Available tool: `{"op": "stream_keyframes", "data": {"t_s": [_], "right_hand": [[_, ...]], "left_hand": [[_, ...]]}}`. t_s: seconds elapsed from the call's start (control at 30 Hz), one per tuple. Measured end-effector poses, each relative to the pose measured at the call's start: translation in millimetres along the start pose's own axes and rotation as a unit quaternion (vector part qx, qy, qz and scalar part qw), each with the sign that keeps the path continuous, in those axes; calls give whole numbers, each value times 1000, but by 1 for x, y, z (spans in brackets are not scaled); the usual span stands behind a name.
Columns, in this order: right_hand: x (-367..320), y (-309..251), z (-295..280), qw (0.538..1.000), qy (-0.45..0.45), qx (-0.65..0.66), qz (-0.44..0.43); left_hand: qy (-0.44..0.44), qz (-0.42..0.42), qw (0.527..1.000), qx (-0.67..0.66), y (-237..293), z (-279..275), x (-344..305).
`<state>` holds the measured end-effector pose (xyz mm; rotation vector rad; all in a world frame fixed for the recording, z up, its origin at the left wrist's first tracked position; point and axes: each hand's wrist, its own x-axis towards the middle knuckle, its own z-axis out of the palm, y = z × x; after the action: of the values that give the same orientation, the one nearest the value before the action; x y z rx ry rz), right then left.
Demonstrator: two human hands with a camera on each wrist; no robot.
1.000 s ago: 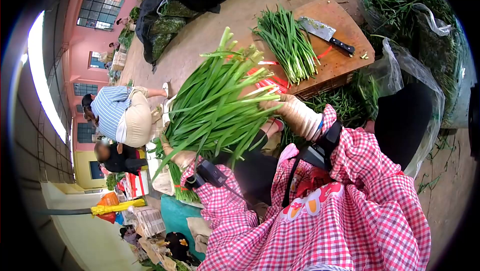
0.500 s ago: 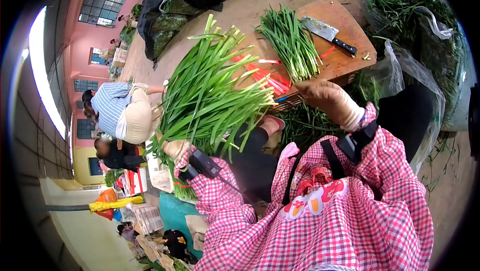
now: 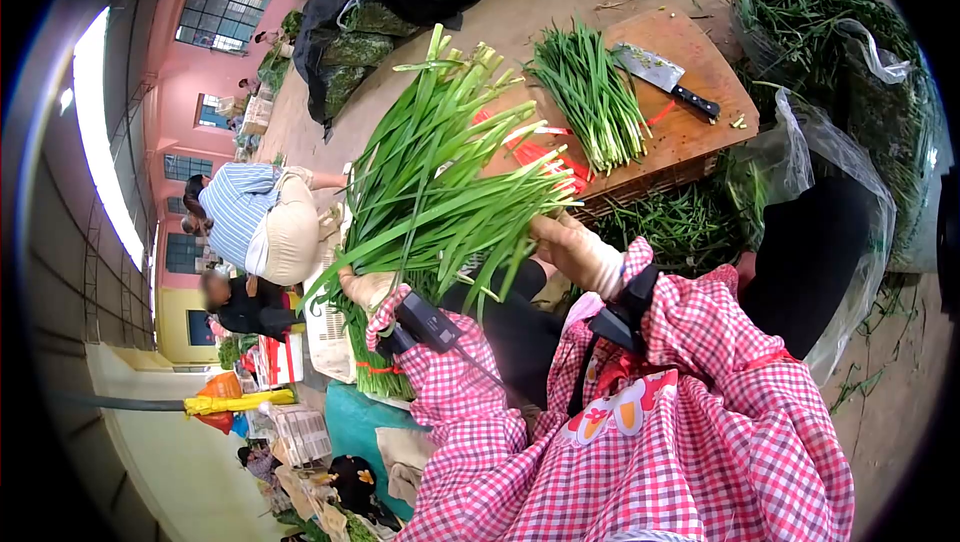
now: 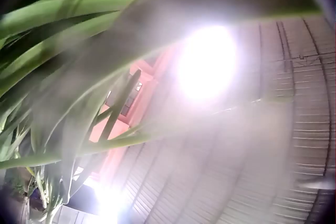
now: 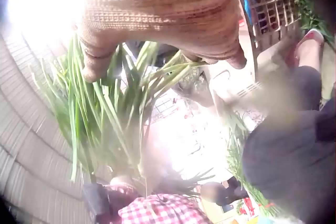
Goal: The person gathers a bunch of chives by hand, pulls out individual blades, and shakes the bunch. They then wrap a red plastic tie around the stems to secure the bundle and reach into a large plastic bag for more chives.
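Observation:
A large loose bunch of garlic chives [image 3: 430, 172], with long flat green leaves and pale cut stem ends, is held up before the person. The gloved left hand [image 3: 365, 287] grips its leafy side from below, and leaves hide most of its fingers. Close by the stem ends is the gloved right hand [image 3: 578, 250], its fingertips right at the lower stems. In the right wrist view, the thumb [image 5: 96, 66] and fingers of that hand stand apart, with chives behind and between them.
A wooden board [image 3: 690, 47] bears a smaller chive bundle [image 3: 597, 97], a cleaver [image 3: 665, 77] and red ties [image 3: 545, 157]. Chives fill plastic bags [image 3: 850, 32] at right. A banded bundle [image 3: 370, 352] lies by a white crate [image 3: 330, 342]. People work at left.
The right hand drew away from the stem ends toward the board, then came back to the lower stems. The left hand keeps holding the bunch, which has shifted slightly.

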<state>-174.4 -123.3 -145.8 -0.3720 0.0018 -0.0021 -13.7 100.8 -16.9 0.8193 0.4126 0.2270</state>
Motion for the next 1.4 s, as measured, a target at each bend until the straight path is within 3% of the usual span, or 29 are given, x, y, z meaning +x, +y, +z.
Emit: {"op": "stream_keyframes", "data": {"t_s": [0.07,0.17,0.23,0.27,0.3,0.33,0.37,0.43,0.5,0.53,0.57,0.63,0.67,0.7,0.73,0.83,0.87,0.9,0.93,0.97,1.0,1.07,1.17,1.2,1.3,1.4], "right_hand": [[11,-3,5,999,-50,-3,-17],[7,-12,14,998,-44,32,-17],[-12,-38,18,997,-18,-26,72],[-19,-43,17,997,-13,-58,53],[-24,-46,13,995,-7,-91,32],[-29,-47,-3,990,-15,-123,59],[-36,-46,-17,988,-46,-148,17],[-56,-54,-40,995,-32,7,99],[-81,-82,-38,985,-44,-34,163],[-86,-93,-43,967,-15,-156,202],[-88,-98,-53,927,-12,-320,195],[-96,-98,-76,827,-7,-519,214],[-100,-96,-82,686,-22,-702,189],[-102,-96,-83,508,-36,-846,154],[-99,-105,-62,454,-47,-865,210],[-101,-96,-41,516,20,-854,-59],[-97,-99,-27,630,36,-776,9],[-96,-108,5,724,73,-683,73],[-87,-95,5,824,87,-560,19],[-80,-82,4,901,98,-422,-35],[-75,-82,16,932,126,-339,-1],[-62,-75,26,967,162,-196,31],[-38,-67,28,982,119,-125,74],[-34,-61,35,987,126,-85,53],[-19,-49,33,991,107,-23,74],[-20,-48,33,990,114,-58,58]], "left_hand": [[-21,2,1000,9,-1,-1,2],[-81,-10,996,21,2,-12,24],[-76,25,996,33,-4,-2,14],[-178,-114,976,-50,5,-10,21],[-274,-249,919,-133,17,-17,32],[-315,-213,921,-86,16,-12,42],[-243,-145,958,-54,12,-13,49],[-91,-5,996,13,1,21,2],[-102,8,994,42,5,22,4],[-114,17,992,55,6,23,4],[-127,25,989,68,6,24,5],[-119,12,992,24,6,26,11],[-115,6,993,0,7,26,15],[-110,0,994,-22,8,26,20],[-105,-27,992,-63,10,24,27],[-224,-77,968,-82,16,9,42],[-155,-26,987,-42,11,12,35],[-153,-33,987,-46,10,12,34],[-152,-41,986,-50,9,13,34],[-150,-49,986,-56,8,13,33],[-148,-57,985,-61,8,12,32],[-144,-71,984,-72,7,9,31],[-133,-32,989,-47,0,6,31],[-141,-32,989,-39,-2,7,27],[-144,-32,989,-30,-7,8,21],[-141,-45,987,-58,-9,8,22]]}}
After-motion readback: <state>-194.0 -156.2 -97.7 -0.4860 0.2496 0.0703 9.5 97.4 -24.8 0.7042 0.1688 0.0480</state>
